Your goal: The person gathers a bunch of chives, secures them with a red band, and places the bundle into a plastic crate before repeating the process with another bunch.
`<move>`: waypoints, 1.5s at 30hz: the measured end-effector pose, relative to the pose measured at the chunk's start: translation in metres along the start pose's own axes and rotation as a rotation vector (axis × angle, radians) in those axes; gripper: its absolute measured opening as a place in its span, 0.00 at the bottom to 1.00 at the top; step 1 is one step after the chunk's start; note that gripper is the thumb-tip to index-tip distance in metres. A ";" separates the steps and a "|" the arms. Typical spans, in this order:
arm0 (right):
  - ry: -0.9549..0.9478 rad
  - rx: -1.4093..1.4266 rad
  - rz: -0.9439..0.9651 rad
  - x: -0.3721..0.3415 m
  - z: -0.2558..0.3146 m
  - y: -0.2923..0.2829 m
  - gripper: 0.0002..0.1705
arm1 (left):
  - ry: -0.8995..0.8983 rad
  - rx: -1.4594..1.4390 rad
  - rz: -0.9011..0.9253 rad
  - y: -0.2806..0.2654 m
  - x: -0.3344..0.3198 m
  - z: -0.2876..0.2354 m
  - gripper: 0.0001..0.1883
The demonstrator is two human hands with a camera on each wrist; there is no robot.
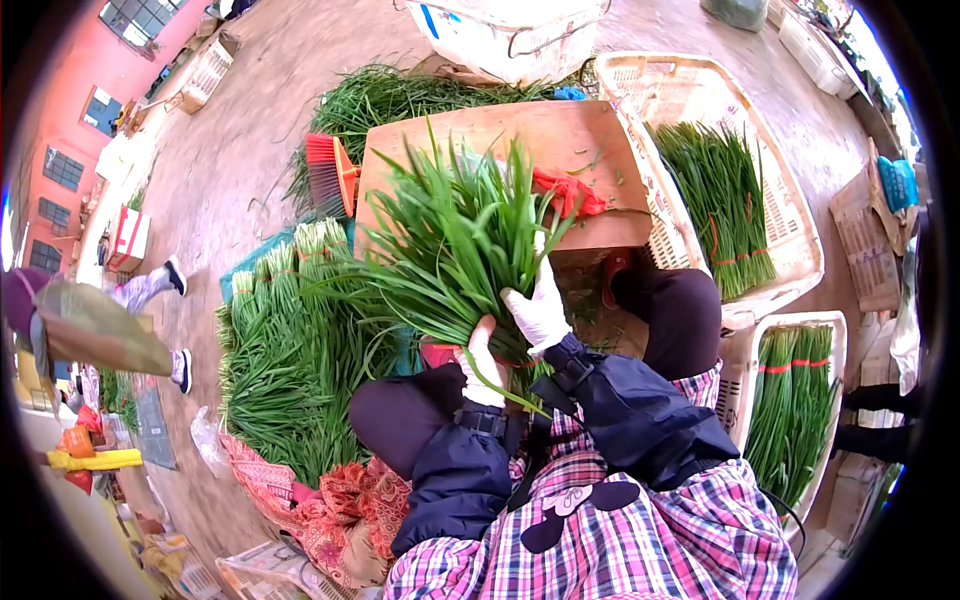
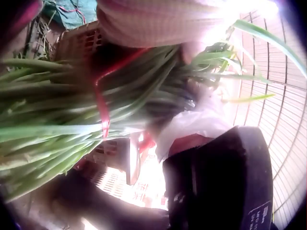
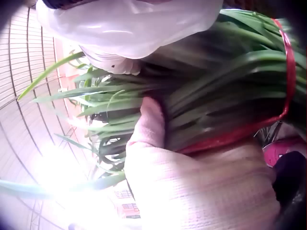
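Observation:
A thick bundle of long green leaves (image 1: 450, 250) is held above the lap, its loose leaf ends fanning toward the board. My left hand (image 1: 482, 368), in a glove with the thumb tip bare, grips its lower part. Just to the right, my right hand (image 1: 540, 312) holds the bundle's side, thumb across the leaves. The left wrist view shows a red band (image 2: 102, 108) around the stalks (image 2: 43, 115), beside my left hand (image 2: 163, 24). In the right wrist view, white plastic covers part of my right hand (image 3: 129, 28), opposite my left hand (image 3: 201, 187).
Behind the bundle stands a wooden board (image 1: 410, 135) with a red cloth (image 1: 572, 192) on it. Tied bundles (image 1: 290, 350) are piled at left beside a red brush (image 1: 328, 175). Crates (image 1: 800, 235) of bundles stand at right. Someone's legs (image 1: 150, 290) show at far left.

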State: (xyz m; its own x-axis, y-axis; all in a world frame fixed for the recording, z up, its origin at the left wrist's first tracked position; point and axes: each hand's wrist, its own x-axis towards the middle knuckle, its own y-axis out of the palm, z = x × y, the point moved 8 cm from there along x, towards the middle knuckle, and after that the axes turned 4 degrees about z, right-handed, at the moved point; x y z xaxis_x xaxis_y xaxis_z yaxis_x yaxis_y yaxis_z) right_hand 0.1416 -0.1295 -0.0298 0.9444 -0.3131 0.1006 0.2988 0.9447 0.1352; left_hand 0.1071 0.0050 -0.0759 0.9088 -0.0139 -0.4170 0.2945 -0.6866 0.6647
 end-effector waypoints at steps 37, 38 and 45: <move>-0.729 -1.270 0.597 0.045 0.100 0.016 0.21 | 0.053 0.077 0.107 -0.002 0.002 0.002 0.24; -0.726 -1.270 0.593 0.047 0.102 0.013 0.19 | 0.047 0.072 0.110 0.000 0.001 0.001 0.25; -0.592 -1.148 0.440 0.060 0.090 -0.010 0.13 | -0.013 0.090 0.109 -0.003 0.003 0.003 0.24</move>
State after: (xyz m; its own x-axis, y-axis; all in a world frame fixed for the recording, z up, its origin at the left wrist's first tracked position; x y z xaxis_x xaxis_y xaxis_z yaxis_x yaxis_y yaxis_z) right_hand 0.1825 -0.1668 0.0638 0.8773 0.3118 0.3649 0.2103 0.4337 -0.8762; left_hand 0.1079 0.0052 -0.0806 0.9298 -0.1008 -0.3540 0.1663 -0.7429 0.6484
